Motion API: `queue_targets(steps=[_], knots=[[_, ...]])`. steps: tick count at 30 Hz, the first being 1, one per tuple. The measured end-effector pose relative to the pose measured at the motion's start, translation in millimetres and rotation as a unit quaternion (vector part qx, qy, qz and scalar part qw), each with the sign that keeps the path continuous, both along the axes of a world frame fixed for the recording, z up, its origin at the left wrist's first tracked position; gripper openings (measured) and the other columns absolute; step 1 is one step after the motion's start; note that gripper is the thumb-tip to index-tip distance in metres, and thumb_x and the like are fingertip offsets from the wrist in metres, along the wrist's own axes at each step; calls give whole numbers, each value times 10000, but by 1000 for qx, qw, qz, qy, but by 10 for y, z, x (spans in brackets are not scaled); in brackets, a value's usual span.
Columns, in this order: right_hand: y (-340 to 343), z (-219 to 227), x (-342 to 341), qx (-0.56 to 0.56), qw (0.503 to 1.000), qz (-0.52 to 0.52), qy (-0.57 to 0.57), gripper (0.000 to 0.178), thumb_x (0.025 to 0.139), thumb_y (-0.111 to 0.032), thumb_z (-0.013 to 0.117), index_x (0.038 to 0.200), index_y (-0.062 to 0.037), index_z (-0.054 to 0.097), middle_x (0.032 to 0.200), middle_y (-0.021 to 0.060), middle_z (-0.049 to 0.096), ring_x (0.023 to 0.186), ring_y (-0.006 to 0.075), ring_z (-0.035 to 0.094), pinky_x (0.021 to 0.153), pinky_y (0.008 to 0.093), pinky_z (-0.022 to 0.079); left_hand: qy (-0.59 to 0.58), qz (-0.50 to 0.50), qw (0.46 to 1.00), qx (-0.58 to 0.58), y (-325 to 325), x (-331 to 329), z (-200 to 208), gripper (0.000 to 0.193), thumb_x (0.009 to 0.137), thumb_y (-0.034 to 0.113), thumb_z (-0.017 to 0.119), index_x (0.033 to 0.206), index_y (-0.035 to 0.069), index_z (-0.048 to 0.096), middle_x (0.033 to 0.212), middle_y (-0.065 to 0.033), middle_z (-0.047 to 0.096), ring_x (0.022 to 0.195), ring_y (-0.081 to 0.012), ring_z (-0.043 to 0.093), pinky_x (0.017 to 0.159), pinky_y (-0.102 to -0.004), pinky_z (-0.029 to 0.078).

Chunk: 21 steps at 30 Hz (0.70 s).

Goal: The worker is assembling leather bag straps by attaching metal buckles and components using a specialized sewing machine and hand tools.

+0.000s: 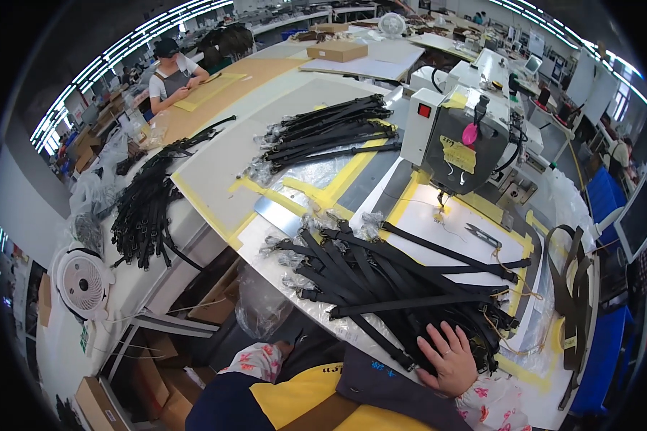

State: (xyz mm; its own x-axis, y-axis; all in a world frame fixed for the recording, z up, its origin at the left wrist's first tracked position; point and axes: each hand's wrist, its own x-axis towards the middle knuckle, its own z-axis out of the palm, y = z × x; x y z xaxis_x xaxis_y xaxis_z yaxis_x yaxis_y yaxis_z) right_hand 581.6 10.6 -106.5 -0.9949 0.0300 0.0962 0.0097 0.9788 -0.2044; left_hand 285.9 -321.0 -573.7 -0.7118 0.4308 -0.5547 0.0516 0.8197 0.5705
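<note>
Tabletop [255,248] carries a big pile of blk straps [381,276] at its near edge, in front of the person. Straps lie roughly lengthwise but criss-cross. The lot is prob. heavy & awkward to lift at once; a single one prob. light, flat, bendy w/ a bit of stiffness, not fragile. Surface looks smooth, so neighbours may slide. Best hold: a top strap, pinched across its width, approx. mid-length. Avoid the L ends: clear plastic wrap [372,224] there may slip or snag; what's inside is too small to tell.

R hand [446,359] is palm down on the near R part of the pile, fingers spread, gripping nothing. L hand [285,350] is low, nr the tabletop's edge, mostly hidden past its sleeve [255,361]; can't tell if it holds anything.

Other stuff: sewing machine [446,133] stands just beyond the pile, its needle area limiting reach that way. Side bundle [147,215] of dark straps sits off L, well apart; back bundle [331,133] lies L of the machine. Brown webbing [569,302] is at the R edge, fan [85,284] far L. Snips [483,235] lie nr the needle, pointy, so mind them. Loose thread [532,294] trails by the R strap ends & could tangle.
</note>
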Motion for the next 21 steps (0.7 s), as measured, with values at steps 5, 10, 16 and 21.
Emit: queue_targets(steps=[5, 10, 16, 21], knots=[[19, -28, 47, -4, 1000, 2, -8, 603, 705, -362, 669, 1253, -187, 489, 1334, 108, 408, 1208, 357, 375, 981, 516, 287, 15, 43, 999, -4, -449, 366, 31, 352, 811, 258, 613, 1096, 53, 594, 925, -177, 643, 860, -312, 620, 773, -419, 477], [117, -43, 105, 50, 998, -3, -32, 447, 820, -288, 525, 1266, -279, 485, 1347, 45, 416, 1210, 297, 399, 974, 463, 314, -18, 16, 1000, -9, -114, 279, 54, 340, 815, 258, 612, 1085, 51, 601, 921, -165, 646, 849, -301, 622, 769, -408, 481], [126, -84, 13, 16, 999, -4, -39, 476, 793, -240, 552, 1264, -281, 488, 1344, 39, 424, 1207, 289, 407, 984, 452, 304, -56, 36, 997, -30, 39, 255, 194, 325, 821, 257, 611, 1071, 49, 610, 917, -151, 650, 837, -287, 625, 764, -395, 486], [56, 54, -16, -35, 999, 4, -22, 552, 703, -315, 654, 1211, -148, 517, 1333, 110, 418, 1240, 352, 350, 1012, 498, 252, -34, 78, 996, 4, 197, 285, 401, 314, 826, 256, 610, 1060, 47, 617, 913, -139, 653, 827, -275, 627, 760, -384, 490]])
